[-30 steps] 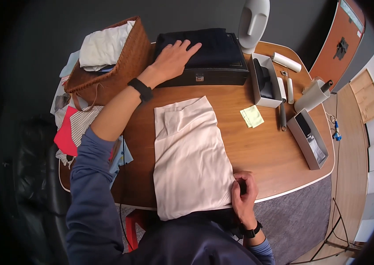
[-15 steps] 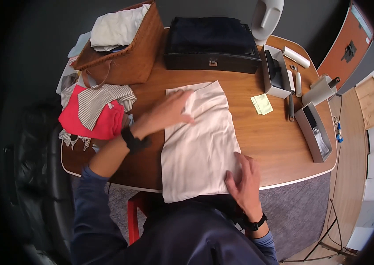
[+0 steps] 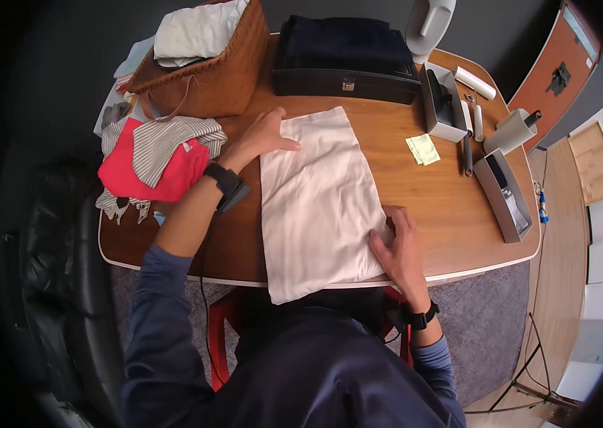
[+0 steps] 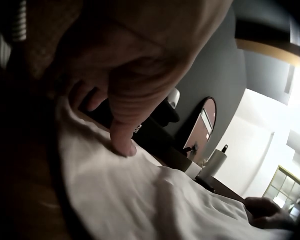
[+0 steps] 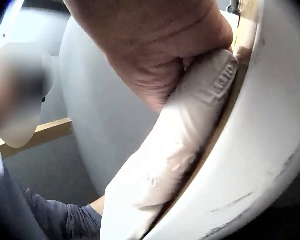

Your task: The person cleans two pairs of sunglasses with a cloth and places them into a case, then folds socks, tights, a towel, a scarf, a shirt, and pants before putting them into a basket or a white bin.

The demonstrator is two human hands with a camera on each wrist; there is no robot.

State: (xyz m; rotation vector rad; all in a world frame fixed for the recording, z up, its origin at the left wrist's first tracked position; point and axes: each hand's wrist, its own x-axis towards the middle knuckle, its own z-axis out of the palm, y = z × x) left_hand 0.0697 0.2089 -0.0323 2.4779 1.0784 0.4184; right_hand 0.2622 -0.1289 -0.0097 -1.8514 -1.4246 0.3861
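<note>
A pale pink folded cloth (image 3: 316, 207) with soft wrinkles lies along the table, its near end hanging past the front edge. At its far left corner is my left hand (image 3: 264, 134), thumb stretched out over the fabric. The left wrist view shows that thumb (image 4: 122, 137) touching the cloth, with the other fingers by its edge. My right hand (image 3: 400, 253) rests at the near right edge, fingers slightly bent and thumb lying on the cloth. Seen from the right wrist, the cloth (image 5: 175, 135) runs beneath that hand along the table edge.
Beyond the cloth, a dark folded fabric (image 3: 341, 43) sits on a black case (image 3: 308, 83). To the left are a wicker basket (image 3: 234, 85) and a pile with a red garment (image 3: 130, 175). Yellow notes (image 3: 424, 150) and white boxes (image 3: 497, 182) are on the right.
My left hand has come back from the dark fabric to the far left corner of the pink cloth, which lies flatter. My right hand stays by the right edge, its fingers more spread.
</note>
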